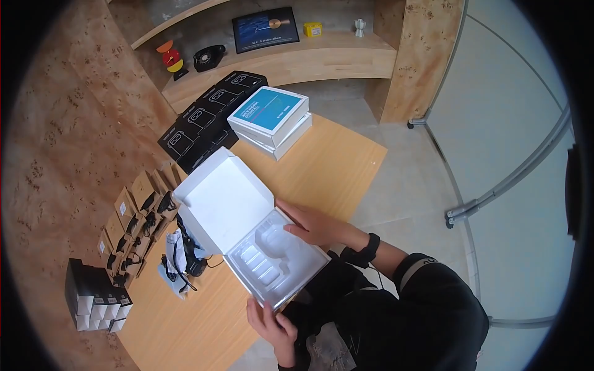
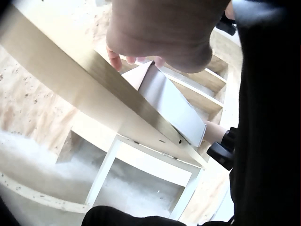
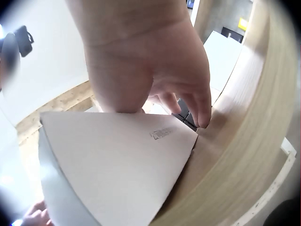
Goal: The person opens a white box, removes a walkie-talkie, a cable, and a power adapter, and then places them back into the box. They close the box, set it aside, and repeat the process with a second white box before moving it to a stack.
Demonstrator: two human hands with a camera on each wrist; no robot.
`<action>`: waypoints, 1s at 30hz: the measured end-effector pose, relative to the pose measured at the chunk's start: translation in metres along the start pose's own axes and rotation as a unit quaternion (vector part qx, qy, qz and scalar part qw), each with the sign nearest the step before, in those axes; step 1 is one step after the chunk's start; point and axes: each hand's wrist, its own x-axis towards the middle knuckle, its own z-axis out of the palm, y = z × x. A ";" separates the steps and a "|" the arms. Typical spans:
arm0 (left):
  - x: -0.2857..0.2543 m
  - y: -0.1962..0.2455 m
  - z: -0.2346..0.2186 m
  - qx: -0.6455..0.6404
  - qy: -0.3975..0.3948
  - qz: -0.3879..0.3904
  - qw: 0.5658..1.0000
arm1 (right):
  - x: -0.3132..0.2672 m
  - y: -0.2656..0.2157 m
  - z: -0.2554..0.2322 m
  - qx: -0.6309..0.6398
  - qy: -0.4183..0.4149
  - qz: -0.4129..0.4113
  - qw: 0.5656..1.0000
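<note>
A white cardboard box [image 1: 226,201] with its lid folded open lies at the near edge of the table. Inside it sits a clear plastic tray [image 1: 263,256] with molded hollows; the hollows hold nothing. My right hand [image 1: 312,224] grips the box's right side, thumb over the rim and fingers along the outside. At the near left corner, my left hand [image 1: 272,326] holds the box by its edge. The left wrist view shows the box's side wall [image 2: 169,106] beyond the left hand [image 2: 162,35]. A small printed mark is on the wall below the right hand [image 3: 146,70].
Black printed boxes [image 1: 210,114] and stacked white boxes with a blue label [image 1: 269,111] stand at the table's far end. Left of the open box lie a bagged black cabled item [image 1: 192,260], brown cartons with black items [image 1: 139,213], and black-and-white boxes [image 1: 93,297].
</note>
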 end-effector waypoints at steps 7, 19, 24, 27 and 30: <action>0.024 0.013 0.009 0.091 -0.141 0.047 0.985 | -0.015 -0.015 -0.001 -0.096 0.109 -0.127 0.981; 0.025 0.011 0.014 0.068 -0.133 0.047 0.988 | -0.026 -0.054 0.006 -0.251 -0.100 -0.144 0.952; 0.015 0.013 0.018 0.070 -0.127 0.032 0.989 | -0.046 -0.075 -0.003 -0.226 -0.107 -0.171 0.953; 0.012 0.014 0.023 0.053 -0.137 0.053 0.988 | -0.063 -0.063 -0.008 -0.299 -0.122 -0.153 0.934; 0.010 0.009 0.032 -0.026 -0.150 0.069 0.986 | -0.087 -0.032 -0.024 -0.262 -0.100 -0.107 0.954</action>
